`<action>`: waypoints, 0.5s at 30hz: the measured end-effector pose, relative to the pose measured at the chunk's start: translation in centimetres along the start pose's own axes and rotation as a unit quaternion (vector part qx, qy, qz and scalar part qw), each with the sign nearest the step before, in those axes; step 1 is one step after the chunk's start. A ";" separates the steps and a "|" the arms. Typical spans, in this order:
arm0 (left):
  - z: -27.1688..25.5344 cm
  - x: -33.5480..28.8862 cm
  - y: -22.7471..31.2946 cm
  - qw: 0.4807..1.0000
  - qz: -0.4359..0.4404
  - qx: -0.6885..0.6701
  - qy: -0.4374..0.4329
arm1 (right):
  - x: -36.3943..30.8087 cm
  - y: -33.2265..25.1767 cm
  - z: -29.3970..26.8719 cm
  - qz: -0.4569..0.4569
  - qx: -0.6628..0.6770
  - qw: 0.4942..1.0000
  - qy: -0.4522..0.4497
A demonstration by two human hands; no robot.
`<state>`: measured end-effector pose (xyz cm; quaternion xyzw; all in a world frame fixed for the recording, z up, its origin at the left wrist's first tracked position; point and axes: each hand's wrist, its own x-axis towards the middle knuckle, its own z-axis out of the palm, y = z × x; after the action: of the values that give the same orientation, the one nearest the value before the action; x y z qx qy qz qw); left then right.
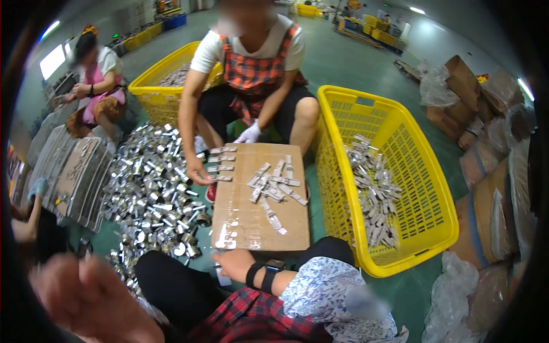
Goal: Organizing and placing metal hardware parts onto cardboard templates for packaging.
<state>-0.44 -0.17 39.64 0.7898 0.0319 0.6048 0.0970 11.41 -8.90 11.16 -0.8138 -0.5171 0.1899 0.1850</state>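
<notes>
Large and blurred, my left hand (94, 294) is raised close to the camera at the lower left; whether its fingers hold anything does not show. My right hand (235, 264), wearing a dark band and a watch (271, 273) at the wrist, is at the near edge of a cardboard box (243, 220). Its fingers look closed, with a small pale piece (222, 278) just below them; the grip is partly hidden. Flat metal clip-like parts (274, 188) lie heaped on the box's right half. A short row of similar parts (222, 160) lines its far left edge.
A co-worker's bare hand (198, 171) touches the row; their other hand (250, 133) is gloved. Shiny metal fittings (154, 188) cover the floor at left. A yellow basket (420, 171) holding metal parts stands at right, another yellow basket (150, 98) behind. Wrapped cartons (486, 211) line the far right.
</notes>
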 end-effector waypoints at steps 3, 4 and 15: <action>0.5 1.1 0.3 0.846 0.047 0.525 -0.078 | -0.2 0.3 0.7 -0.017 -0.011 1.000 0.016; 0.6 1.3 -0.4 0.841 0.060 0.529 -0.095 | 0.1 0.1 0.9 -0.022 -0.006 1.000 0.019; -4.1 -7.4 -9.3 0.928 -0.348 -0.108 -0.079 | 6.6 -4.0 4.6 0.057 0.018 0.990 0.127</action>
<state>-5.74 8.13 31.81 0.7590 0.2316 0.4688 0.3879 8.57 -0.84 8.41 -0.8558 -0.4388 0.1043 0.2533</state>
